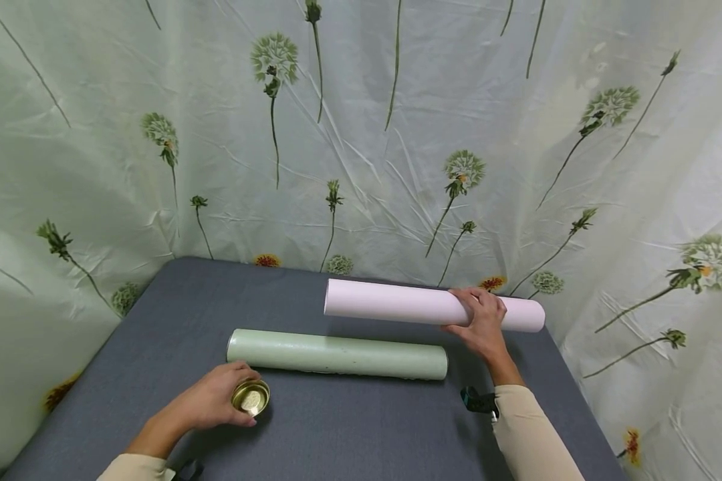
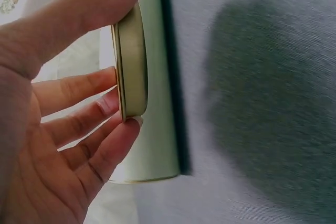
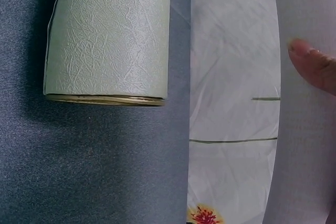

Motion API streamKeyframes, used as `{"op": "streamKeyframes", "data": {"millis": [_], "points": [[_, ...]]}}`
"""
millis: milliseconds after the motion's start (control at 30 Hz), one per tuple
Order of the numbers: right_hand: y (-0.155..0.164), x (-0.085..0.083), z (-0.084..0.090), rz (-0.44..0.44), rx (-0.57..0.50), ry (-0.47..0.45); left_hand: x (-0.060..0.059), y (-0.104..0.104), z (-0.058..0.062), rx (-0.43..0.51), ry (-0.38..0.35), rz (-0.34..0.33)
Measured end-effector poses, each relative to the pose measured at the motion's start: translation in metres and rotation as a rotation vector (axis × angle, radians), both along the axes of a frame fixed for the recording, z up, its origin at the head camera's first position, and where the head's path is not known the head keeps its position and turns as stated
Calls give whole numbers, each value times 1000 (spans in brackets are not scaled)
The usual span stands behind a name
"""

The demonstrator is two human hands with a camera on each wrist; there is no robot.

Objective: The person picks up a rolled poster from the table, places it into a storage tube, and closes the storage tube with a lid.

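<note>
My left hand (image 1: 212, 398) pinches a small, shallow, gold-coloured round tin (image 1: 251, 399) by its rim, thumb on one side and fingertips on the other. In the left wrist view the tin (image 2: 134, 66) is seen edge-on, raised over the table. My right hand (image 1: 483, 322) grips a long pale pink roll (image 1: 391, 302) right of its middle, from above. The roll appears lifted off the table; only the thumb (image 3: 312, 66) shows in the right wrist view. A pale green roll (image 1: 337, 355) with a textured surface lies between the hands, untouched.
The dark grey table (image 1: 361, 427) lies under everything. A pale curtain (image 1: 361, 153) with dandelion prints hangs along its back and sides. A dark device (image 1: 478, 401) is strapped at the right wrist.
</note>
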State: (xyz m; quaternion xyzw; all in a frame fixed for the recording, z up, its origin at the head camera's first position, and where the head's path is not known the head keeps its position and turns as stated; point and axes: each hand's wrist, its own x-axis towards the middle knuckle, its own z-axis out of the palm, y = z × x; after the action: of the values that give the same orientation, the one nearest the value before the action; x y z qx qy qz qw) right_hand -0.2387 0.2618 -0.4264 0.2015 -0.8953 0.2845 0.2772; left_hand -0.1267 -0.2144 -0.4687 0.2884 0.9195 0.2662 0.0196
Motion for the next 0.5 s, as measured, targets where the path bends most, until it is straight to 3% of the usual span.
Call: {"op": "streamKeyframes", "data": {"millis": [167,500], "points": [[0,1,0,4,3,4,-5,6,11,30,-4,-5],[1,0,0,13,16,14,-16,12,29,24,93,51]]}}
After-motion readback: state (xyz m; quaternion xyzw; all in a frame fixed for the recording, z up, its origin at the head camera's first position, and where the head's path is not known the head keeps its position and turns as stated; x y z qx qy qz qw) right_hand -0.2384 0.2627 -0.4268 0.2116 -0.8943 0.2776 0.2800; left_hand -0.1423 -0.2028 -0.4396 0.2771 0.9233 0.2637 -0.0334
